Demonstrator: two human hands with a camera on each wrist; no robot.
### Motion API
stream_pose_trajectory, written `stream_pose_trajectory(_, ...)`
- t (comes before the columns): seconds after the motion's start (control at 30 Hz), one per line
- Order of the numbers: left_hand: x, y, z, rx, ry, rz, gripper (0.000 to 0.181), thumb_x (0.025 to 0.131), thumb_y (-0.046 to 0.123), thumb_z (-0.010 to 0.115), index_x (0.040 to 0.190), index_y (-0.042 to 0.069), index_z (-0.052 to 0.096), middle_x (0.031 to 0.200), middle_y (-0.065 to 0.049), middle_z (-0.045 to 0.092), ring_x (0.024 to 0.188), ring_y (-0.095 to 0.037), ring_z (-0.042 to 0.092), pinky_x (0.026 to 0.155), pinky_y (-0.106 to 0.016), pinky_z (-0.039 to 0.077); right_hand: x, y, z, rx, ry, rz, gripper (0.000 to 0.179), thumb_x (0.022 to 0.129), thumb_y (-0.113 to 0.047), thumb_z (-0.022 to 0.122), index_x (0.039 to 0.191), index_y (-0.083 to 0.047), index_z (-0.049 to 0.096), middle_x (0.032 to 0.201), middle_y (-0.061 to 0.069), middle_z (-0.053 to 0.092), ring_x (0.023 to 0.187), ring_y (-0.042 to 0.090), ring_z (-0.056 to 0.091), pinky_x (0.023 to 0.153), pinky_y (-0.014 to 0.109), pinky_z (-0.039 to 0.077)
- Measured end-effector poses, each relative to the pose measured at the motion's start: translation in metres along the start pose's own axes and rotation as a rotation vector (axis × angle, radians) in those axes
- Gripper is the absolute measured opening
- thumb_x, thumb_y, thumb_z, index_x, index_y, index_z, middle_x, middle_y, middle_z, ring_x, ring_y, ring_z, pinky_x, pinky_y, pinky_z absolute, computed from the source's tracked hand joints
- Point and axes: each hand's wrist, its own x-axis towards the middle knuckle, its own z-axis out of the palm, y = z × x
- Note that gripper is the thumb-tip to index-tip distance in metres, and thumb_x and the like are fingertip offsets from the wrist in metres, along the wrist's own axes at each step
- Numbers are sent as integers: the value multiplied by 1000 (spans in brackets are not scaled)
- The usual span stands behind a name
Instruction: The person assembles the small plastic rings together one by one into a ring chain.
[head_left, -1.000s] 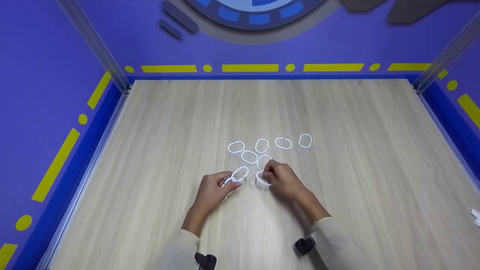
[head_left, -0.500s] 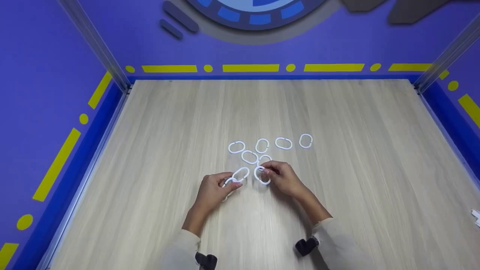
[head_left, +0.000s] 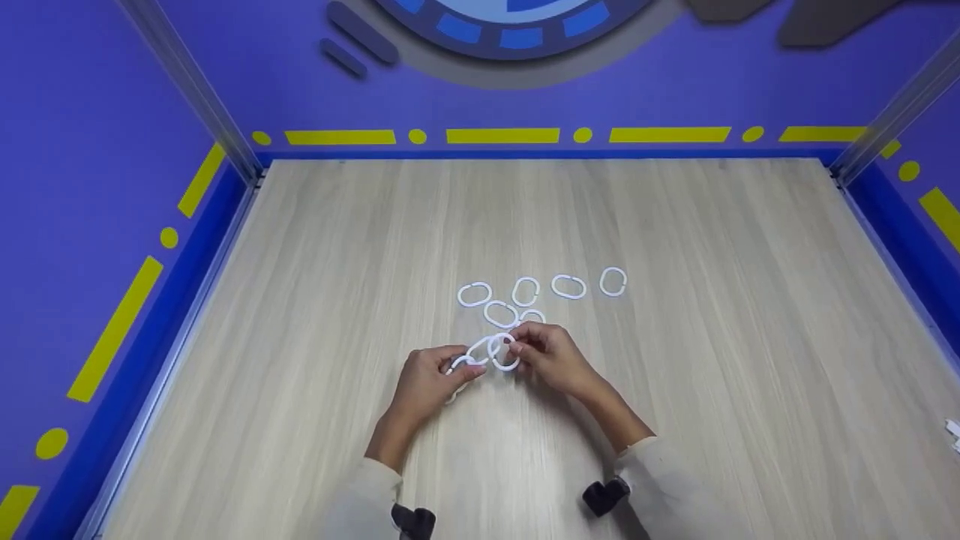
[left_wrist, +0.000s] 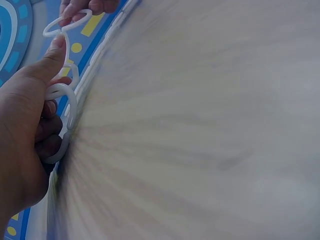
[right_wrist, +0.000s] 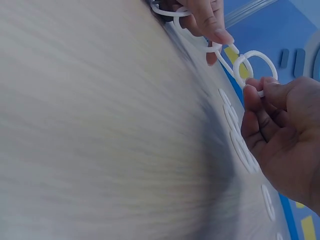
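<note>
My left hand [head_left: 429, 386] pinches a short chain of white oval plastic links [left_wrist: 74, 105] between thumb and fingers. Several of its links hang down past the curled fingers in the left wrist view. The chain's end link sticks out toward the right hand. My right hand [head_left: 559, 360] pinches a single white link [right_wrist: 262, 53] by its side. This link crosses the end link of the chain; in the right wrist view the two overlap and look hooked together, though the exact contact at the gap is too small to tell. Both hands are held just above the table.
Several loose white links lie on the wooden table [head_left: 337, 300] beyond the hands, one of them [head_left: 532, 312] partly hidden by the right hand. A small white piece [head_left: 952, 431] sits at the far right edge. Blue panels [head_left: 525, 105] enclose the back and sides.
My right hand has picked a link up off the table and carried it left, against the end link of the chain. The left hand has stayed nearly still.
</note>
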Motion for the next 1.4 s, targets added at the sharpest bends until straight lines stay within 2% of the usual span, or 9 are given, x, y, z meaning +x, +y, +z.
stream_pose_trajectory(0.17, 1, 1, 0, 15, -21, 0, 37, 84, 40, 81, 109, 13, 79, 78, 7, 68, 67, -5, 47, 57, -18, 35, 1, -1, 3, -40, 35, -19, 13, 95, 1, 66, 103, 10, 68, 90, 28, 69, 71, 9, 61, 64, 21, 55)
stream_pose_trajectory(0.3, 2, 1, -1, 11, -33, -2, 37, 84, 40, 80, 110, 13, 79, 82, 7, 71, 70, -5, 49, 60, -18, 38, 1, -1, 5, -65, 64, -44, 10, 93, 2, 67, 100, 9, 69, 87, 26, 70, 69, 10, 61, 61, 21, 55)
stream_pose_trajectory(0.57, 2, 3, -1, -3, -54, 7, 35, 85, 43, 78, 109, 16, 79, 86, 6, 73, 71, -6, 51, 60, -18, 38, 1, -2, 9, -158, 95, -48, 5, 92, 2, 69, 95, 4, 71, 79, 17, 68, 66, 6, 55, 57, 15, 45)
stream_pose_trajectory(0.67, 3, 3, -1, -13, -60, 8, 35, 85, 43, 79, 108, 16, 80, 88, 6, 75, 71, -6, 51, 59, -18, 38, 1, 1, 8, -147, 94, -44, 6, 93, 0, 68, 97, 3, 72, 81, 17, 69, 67, 6, 56, 59, 16, 46)
stream_pose_trajectory(0.83, 2, 2, -2, -14, -76, 3, 32, 85, 41, 80, 105, 16, 80, 80, 8, 68, 67, -5, 49, 57, -18, 36, -1, 8, 4, -96, 102, -35, 13, 95, -4, 67, 105, 4, 72, 89, 19, 70, 73, 7, 57, 65, 16, 48)
stream_pose_trajectory(0.93, 0, 1, -5, 40, -96, -7, 34, 85, 45, 79, 104, 16, 80, 75, 8, 64, 64, -5, 47, 55, -19, 35, -2, 12, 2, -93, 90, -24, 16, 96, -5, 65, 108, 5, 71, 95, 20, 71, 79, 7, 58, 71, 17, 49)
stream_pose_trajectory(1.13, -6, -1, -14, 300, -70, 29, 50, 82, 56, 77, 112, 16, 78, 92, 2, 78, 74, -9, 59, 68, -26, 46, -2, 15, -1, -146, 7, -2, 20, 99, -4, 61, 114, 2, 72, 110, 18, 74, 94, 13, 62, 83, 17, 49)
stream_pose_trajectory(1.3, -11, 1, -21, 413, -63, 18, 54, 83, 61, 74, 116, 19, 77, 98, 1, 77, 85, -14, 65, 75, -34, 50, 0, 13, -2, -195, -70, 8, 23, 96, 3, 60, 117, 4, 70, 103, 18, 73, 88, 12, 61, 77, 18, 48)
stream_pose_trajectory(1.4, -12, 5, -24, 493, -13, 43, 49, 86, 59, 71, 113, 19, 78, 96, 1, 76, 87, -17, 66, 80, -39, 49, 2, 11, -1, -206, -86, 24, 22, 95, 3, 62, 115, 2, 71, 98, 16, 72, 84, 11, 58, 73, 18, 46)
